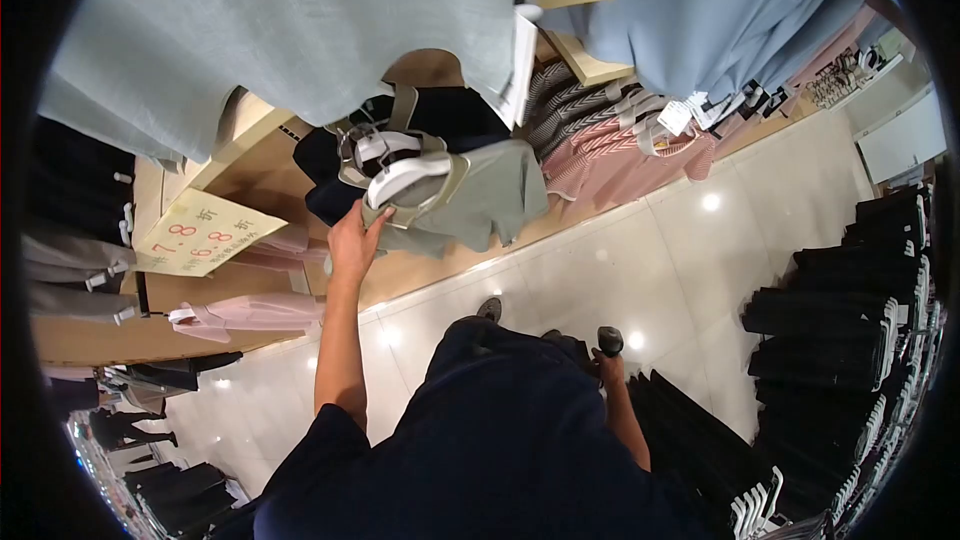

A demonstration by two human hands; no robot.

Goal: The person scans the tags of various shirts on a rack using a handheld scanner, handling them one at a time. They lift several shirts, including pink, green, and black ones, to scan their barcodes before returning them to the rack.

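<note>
While pale blue-grey garments (300, 30) hang overhead, a sage green top (480, 202) droops from a white hanger (405, 178) on the wooden display rack (240, 135), beside the yellow price sign (200, 232). Soft, light and limp, it is probably best carried by that stiff hanger. The left hand (352, 240) touches the hanger's underside, fingers loosely open. The right hand (610, 360) is closed around a small dark handheld device (609, 340).

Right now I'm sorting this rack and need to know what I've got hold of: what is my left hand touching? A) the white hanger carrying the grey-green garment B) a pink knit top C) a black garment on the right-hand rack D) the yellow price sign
A: the left hand reaches up to the white hanger that carries the grey-green garment, fingertips at its lower end.
</note>
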